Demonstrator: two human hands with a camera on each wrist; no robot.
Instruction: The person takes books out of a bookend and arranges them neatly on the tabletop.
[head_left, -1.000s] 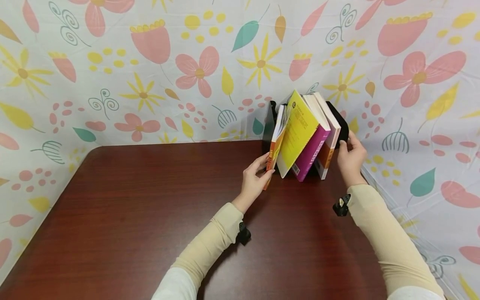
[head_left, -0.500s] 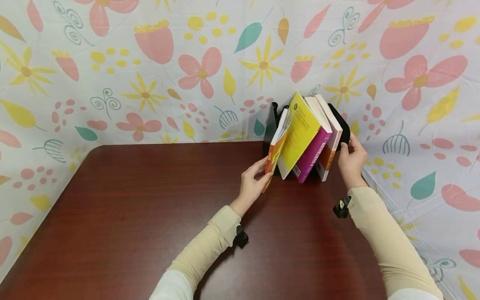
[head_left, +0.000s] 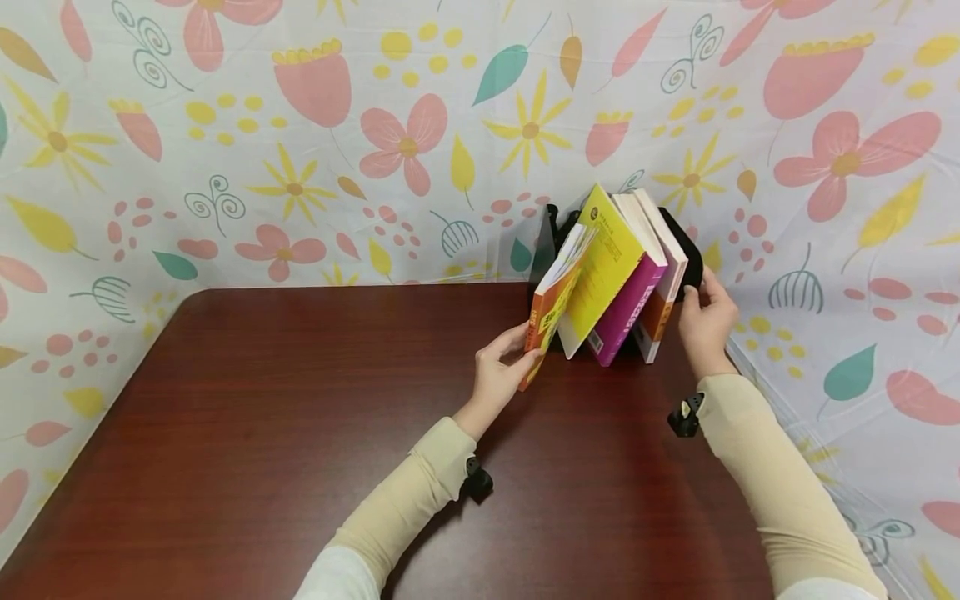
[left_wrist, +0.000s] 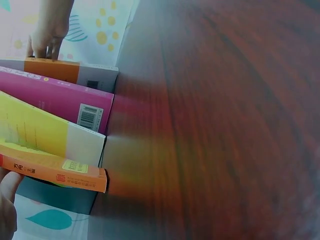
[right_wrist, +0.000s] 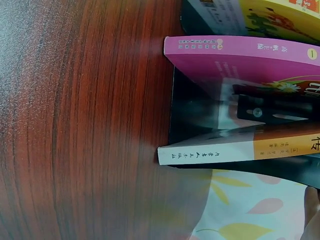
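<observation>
My left hand (head_left: 498,375) pinches the spine of an orange paperback book (head_left: 545,310), thumb on the near side. This book leans and juts forward from a black bookend stand, whose left plate (head_left: 542,242) stands behind it. To its right lean a yellow-covered book (head_left: 603,267), a magenta-spined book (head_left: 633,304) and a white-and-orange book (right_wrist: 210,152). My right hand (head_left: 707,325) grips the stand's right plate (head_left: 688,250) at its edge, thumb in front and fingers partly hidden behind. In the left wrist view, the orange book (left_wrist: 60,172) lies lowest in the row.
The dark red-brown wooden table (head_left: 300,433) stretches to the left and front of the stand. A patterned cloth (head_left: 405,150) hangs along its back and right side, close behind the books. Small black cameras (head_left: 477,481) sit on both wrists.
My left hand has drawn the orange book slightly toward me and left, and it leans more, its top tipping right. My right hand stays on the stand's plate.
</observation>
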